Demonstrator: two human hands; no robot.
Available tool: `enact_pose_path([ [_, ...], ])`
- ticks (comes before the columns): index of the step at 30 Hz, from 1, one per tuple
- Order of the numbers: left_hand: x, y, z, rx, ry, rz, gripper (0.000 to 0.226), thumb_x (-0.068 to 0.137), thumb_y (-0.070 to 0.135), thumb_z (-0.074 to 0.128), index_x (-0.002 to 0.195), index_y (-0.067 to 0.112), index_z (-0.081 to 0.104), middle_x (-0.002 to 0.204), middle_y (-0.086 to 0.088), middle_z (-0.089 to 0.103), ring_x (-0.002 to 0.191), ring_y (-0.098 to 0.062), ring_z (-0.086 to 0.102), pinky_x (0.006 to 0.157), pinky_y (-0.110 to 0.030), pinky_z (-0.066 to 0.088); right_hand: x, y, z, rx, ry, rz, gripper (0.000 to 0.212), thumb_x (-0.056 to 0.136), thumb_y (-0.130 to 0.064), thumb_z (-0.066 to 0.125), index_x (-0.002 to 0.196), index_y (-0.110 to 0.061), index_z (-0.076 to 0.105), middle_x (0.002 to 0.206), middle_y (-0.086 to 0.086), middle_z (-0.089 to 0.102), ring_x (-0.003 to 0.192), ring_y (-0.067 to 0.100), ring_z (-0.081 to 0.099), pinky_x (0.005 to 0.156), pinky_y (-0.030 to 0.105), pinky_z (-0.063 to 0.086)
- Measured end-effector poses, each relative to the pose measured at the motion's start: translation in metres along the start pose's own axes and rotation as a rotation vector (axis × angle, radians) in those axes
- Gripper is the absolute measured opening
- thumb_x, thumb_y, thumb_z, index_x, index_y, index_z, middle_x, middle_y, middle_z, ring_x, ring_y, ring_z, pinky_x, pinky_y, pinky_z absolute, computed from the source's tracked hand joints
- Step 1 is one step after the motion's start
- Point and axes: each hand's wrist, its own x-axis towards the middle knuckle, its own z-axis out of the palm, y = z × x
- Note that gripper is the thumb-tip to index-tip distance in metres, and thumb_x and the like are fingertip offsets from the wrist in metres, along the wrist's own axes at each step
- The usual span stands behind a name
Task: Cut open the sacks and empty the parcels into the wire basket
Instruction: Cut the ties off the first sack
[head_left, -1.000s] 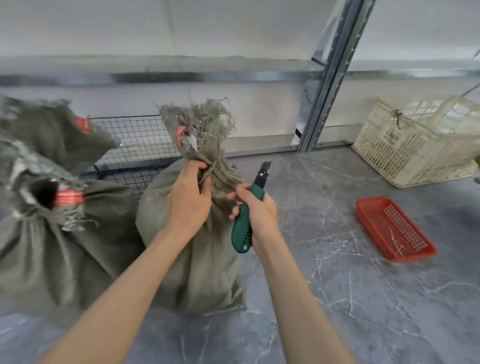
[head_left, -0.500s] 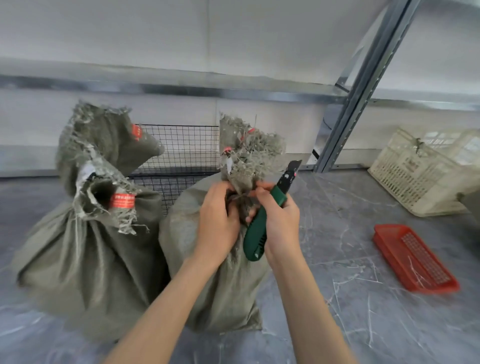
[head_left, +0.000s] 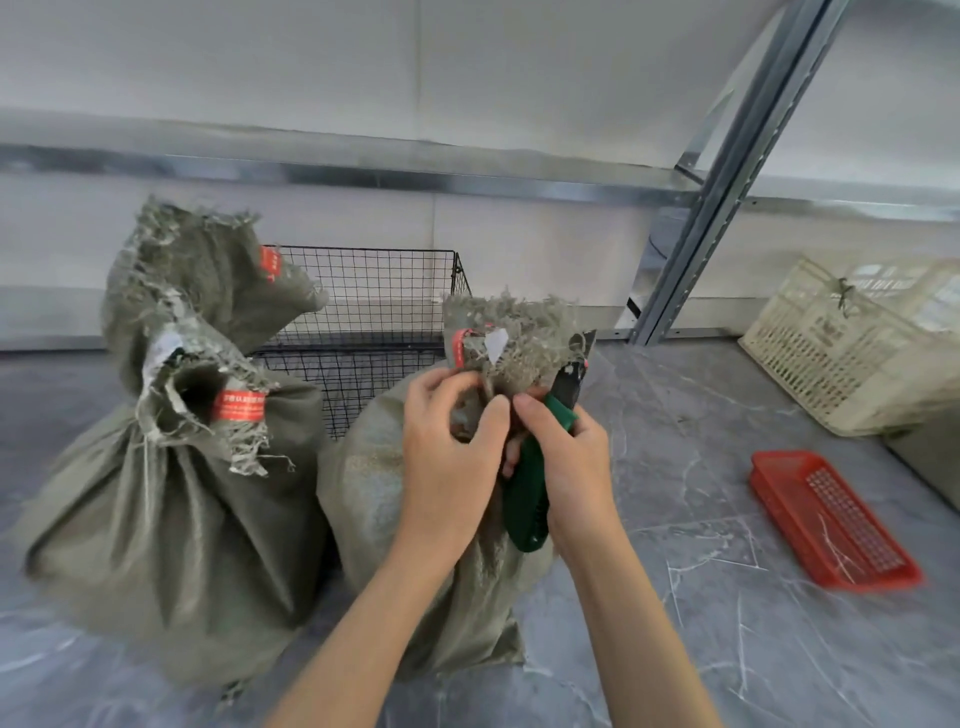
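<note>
A grey-green woven sack (head_left: 374, 488) stands upright in the middle, its frayed neck tied with a red band (head_left: 459, 348). My left hand (head_left: 447, 457) grips the bunched neck just under the band. My right hand (head_left: 571, 462) holds a green-handled utility knife (head_left: 527, 499), blade up against the right side of the neck. Two more tied sacks stand to the left, the nearer sack (head_left: 171, 530) in front of the farther sack (head_left: 208, 280). Behind them sits the black wire basket (head_left: 374, 291).
A red plastic tray (head_left: 831, 519) lies on the grey marble floor at the right. A cream plastic crate (head_left: 852, 353) stands behind it. A metal shelf post (head_left: 727, 171) rises at the back right under a shelf beam.
My hands have closed in together on the sack's neck, and the knife blade now lies against it. The view has shifted, bringing the left sacks and basket further into frame.
</note>
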Motion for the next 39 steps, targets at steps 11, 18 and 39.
enact_pose_path([
  [11,-0.006,-0.003,-0.012,0.064,0.041,0.029,0.015,0.088,0.008,0.057,0.088,0.021,0.064,0.081,0.004,0.065,0.076,-0.006,0.060,0.066,-0.017,0.046,-0.007,0.004,-0.001,0.024,-0.038,0.053,0.032,0.092,-0.016,0.054,0.063,-0.011,0.067,0.046,0.011,0.046,0.043,0.022,0.041,0.050,0.029,0.037],
  [18,-0.012,-0.015,-0.024,0.139,-0.087,0.075,0.030,0.089,-0.003,0.049,0.107,0.016,0.063,0.095,0.007,0.067,0.089,-0.008,0.063,0.080,-0.025,0.050,-0.010,-0.002,0.000,-0.216,-0.025,-0.048,0.026,0.081,-0.039,0.069,0.070,-0.018,0.058,0.052,0.007,0.049,0.046,0.017,0.045,0.053,0.028,0.040],
  [39,-0.003,-0.011,-0.034,-0.118,-0.073,-0.054,0.023,0.092,0.007,0.055,0.081,0.022,0.069,0.071,-0.010,0.064,0.065,-0.006,0.047,0.059,-0.027,0.038,-0.022,-0.016,0.000,-0.366,-0.373,0.106,0.004,0.090,-0.018,0.045,0.088,-0.021,0.043,0.058,0.006,0.047,0.048,0.019,0.045,0.053,0.033,0.040],
])
